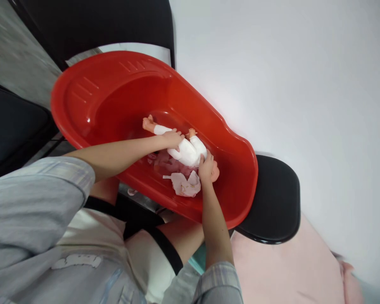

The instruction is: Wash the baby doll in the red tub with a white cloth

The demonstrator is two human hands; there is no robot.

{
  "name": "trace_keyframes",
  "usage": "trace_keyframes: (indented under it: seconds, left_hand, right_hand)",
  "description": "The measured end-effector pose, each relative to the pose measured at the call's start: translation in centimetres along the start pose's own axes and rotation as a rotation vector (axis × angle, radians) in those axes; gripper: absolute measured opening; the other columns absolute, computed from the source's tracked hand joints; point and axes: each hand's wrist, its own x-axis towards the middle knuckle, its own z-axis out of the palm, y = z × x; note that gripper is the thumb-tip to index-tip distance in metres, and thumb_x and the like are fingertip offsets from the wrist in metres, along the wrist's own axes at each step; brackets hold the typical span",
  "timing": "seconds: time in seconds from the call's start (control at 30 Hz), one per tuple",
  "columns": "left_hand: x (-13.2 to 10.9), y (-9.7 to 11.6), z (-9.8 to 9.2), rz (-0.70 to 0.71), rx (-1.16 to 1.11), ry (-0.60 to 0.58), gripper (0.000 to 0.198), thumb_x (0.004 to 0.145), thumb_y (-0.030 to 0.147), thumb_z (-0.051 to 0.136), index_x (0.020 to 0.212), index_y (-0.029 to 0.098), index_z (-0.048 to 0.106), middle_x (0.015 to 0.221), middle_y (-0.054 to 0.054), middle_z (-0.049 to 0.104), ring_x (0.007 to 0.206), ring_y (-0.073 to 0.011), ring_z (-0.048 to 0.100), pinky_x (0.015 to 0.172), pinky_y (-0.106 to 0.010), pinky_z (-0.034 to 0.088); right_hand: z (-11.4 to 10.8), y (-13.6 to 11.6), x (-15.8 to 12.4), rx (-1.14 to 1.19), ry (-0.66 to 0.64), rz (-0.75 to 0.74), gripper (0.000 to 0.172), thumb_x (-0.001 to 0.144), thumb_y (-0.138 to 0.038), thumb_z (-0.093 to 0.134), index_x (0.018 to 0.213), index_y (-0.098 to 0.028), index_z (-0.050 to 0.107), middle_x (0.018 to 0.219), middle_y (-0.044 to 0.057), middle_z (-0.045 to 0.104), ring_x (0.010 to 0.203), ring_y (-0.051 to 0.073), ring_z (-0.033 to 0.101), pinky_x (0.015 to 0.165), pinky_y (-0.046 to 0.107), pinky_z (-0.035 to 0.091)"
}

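Glossy red tub [120, 84], doll [185, 151] in white, pale pink cloth [185, 185], black chair seats [272, 202], grey plaid sleeves [34, 190]

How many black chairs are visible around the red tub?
2. One black chair stands behind the red tub, at its far end. The other black chair sits under its near end. Others may be hidden.

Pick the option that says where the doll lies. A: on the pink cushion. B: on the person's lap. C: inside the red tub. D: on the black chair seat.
C: the doll in white clothes lies on the floor of the red tub, with the left hand on its body and the right hand at its head.
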Motion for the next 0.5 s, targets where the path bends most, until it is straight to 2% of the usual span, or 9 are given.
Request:
trace_keyframes:
  seconds: [0.1,0.2,0.27,0.33,0.4,0.43,0.47,0.5]
  left_hand:
    - [-0.2,-0.5,-0.3,0.026,-0.009,-0.035,0.075,0.087,0.038,0.077,0.153,0.010,0.053,0.148,-0.020,0.060,0.135,-0.0331,0.054,0.115,-0.037,0.034]
    - [0.1,-1.0,-0.1,0.050,-0.073,-0.008,0.083,0.087,0.037,0.077,0.160,0.012,0.045,0.154,-0.019,0.054,0.142,-0.0322,0.048,0.119,-0.035,0.030]
    - [0.5,-1.3,0.3,0.040,-0.088,0.003,0.088,0.089,0.039,0.076,0.164,0.014,0.039,0.160,-0.019,0.048,0.147,-0.0323,0.042,0.122,-0.036,0.026]
    - [0.8,-1.5,0.7,0.031,-0.089,-0.004,0.092,0.090,0.042,0.075,0.167,0.015,0.034,0.164,-0.019,0.044,0.150,-0.0327,0.039,0.123,-0.037,0.024]
    - [1.0,-1.7,1.0,0.034,-0.091,-0.014,0.094,0.091,0.044,0.075,0.169,0.015,0.031,0.166,-0.018,0.040,0.151,-0.0330,0.036,0.125,-0.038,0.022]
    - [1.1,-1.8,1.1,0.039,-0.094,-0.018,0.095,0.091,0.044,0.074,0.169,0.016,0.029,0.167,-0.018,0.039,0.152,-0.0332,0.034,0.125,-0.038,0.021]
    - [1.2,-1.8,1.2,0.044,-0.099,-0.021,0.095,0.091,0.044,0.074,0.170,0.017,0.028,0.168,-0.017,0.037,0.153,-0.0334,0.033,0.125,-0.039,0.021]
    - [1.2,-1.9,1.2,0.046,-0.102,-0.021,0.096,0.091,0.044,0.074,0.170,0.017,0.027,0.169,-0.017,0.036,0.153,-0.0337,0.032,0.126,-0.040,0.021]
  right_hand:
    - [-0.1,-0.4,-0.2,0.001,0.003,0.015,0.052,0.107,-0.033,0.041,0.155,-0.012,0.047,0.151,0.023,0.054,0.139,0.028,0.055,0.113,0.041,0.044]
    - [-0.4,-1.1,-0.7,0.001,0.106,0.000,0.053,0.106,-0.033,0.042,0.154,-0.012,0.046,0.155,0.022,0.048,0.139,0.027,0.054,0.112,0.038,0.045]
    - [-0.5,-1.5,-1.2,0.016,0.096,-0.080,0.045,0.107,-0.033,0.039,0.143,-0.014,0.057,0.146,0.018,0.057,0.131,0.024,0.060,0.110,0.035,0.047]
    - [-0.1,-1.6,-1.8,0.050,-0.121,-0.219,0.037,0.107,-0.032,0.038,0.122,-0.017,0.069,0.124,0.011,0.069,0.115,0.020,0.067,0.104,0.031,0.050]
    - [0.9,-1.3,-2.7,0.037,-0.438,-0.302,0.030,0.105,-0.032,0.046,0.102,-0.019,0.073,0.106,0.007,0.074,0.102,0.019,0.069,0.099,0.029,0.052]
    - [1.6,-1.0,-3.2,-0.006,-0.566,-0.285,0.024,0.101,-0.035,0.056,0.096,-0.019,0.073,0.104,0.006,0.075,0.100,0.019,0.069,0.098,0.030,0.053]
    - [2.3,-0.7,-3.7,-0.054,-0.630,-0.233,0.019,0.093,-0.037,0.070,0.093,-0.019,0.074,0.105,0.007,0.076,0.101,0.021,0.070,0.097,0.032,0.054]
    - [3.0,-0.4,-4.2,-0.117,-0.655,-0.153,0.025,0.081,-0.038,0.083,0.093,-0.018,0.074,0.109,0.010,0.076,0.104,0.024,0.070,0.097,0.036,0.054]
